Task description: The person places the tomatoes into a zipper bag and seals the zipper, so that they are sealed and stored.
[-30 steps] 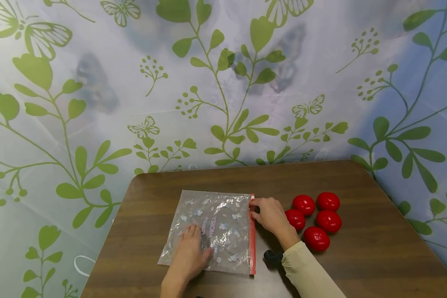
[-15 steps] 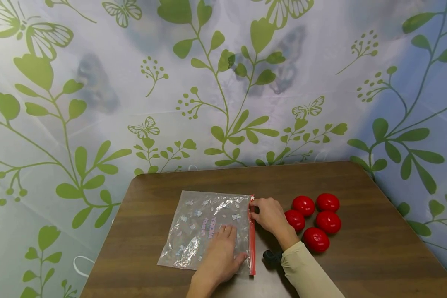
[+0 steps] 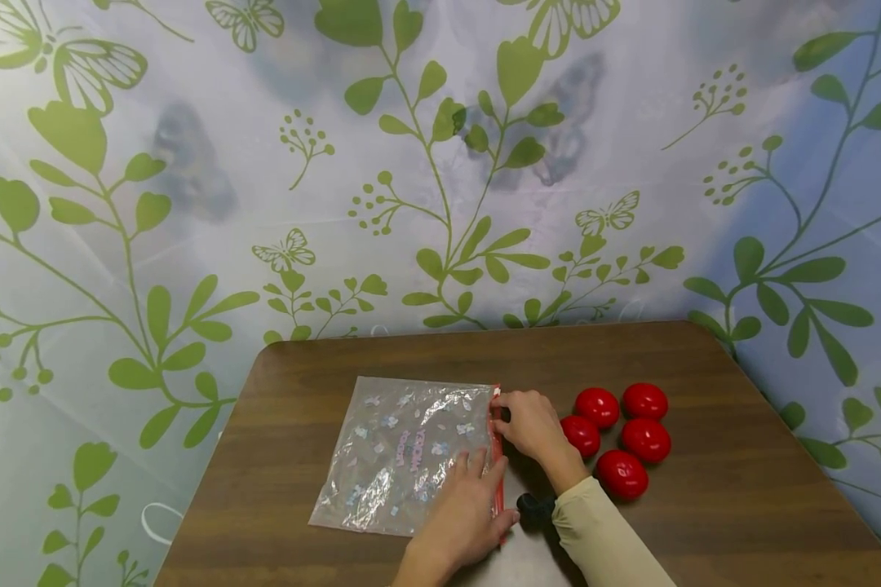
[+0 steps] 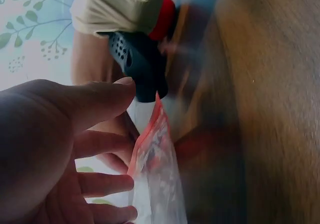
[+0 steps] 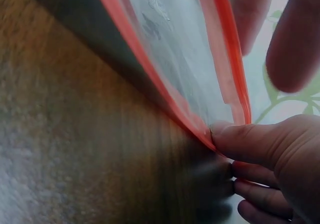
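Note:
A clear zip bag with small printed figures and a red zip edge lies flat on the table, its mouth facing right. My right hand is at the far end of that edge. In the right wrist view its thumb and fingers pinch the lower red strip, while the upper strip stands apart, so the mouth gapes there. My left hand is over the near right part of the bag, its fingers extended at the red edge. In the left wrist view the thumb and fingers are spread beside the zip.
Several glossy red egg-shaped things sit in a group right of my right wrist. A black device is at that wrist, below the sleeve. The brown wooden table ends at a leaf-patterned curtain.
My left hand has slid rightward across the bag from its middle to the red zip edge. The right hand keeps its place at the far end of that edge.

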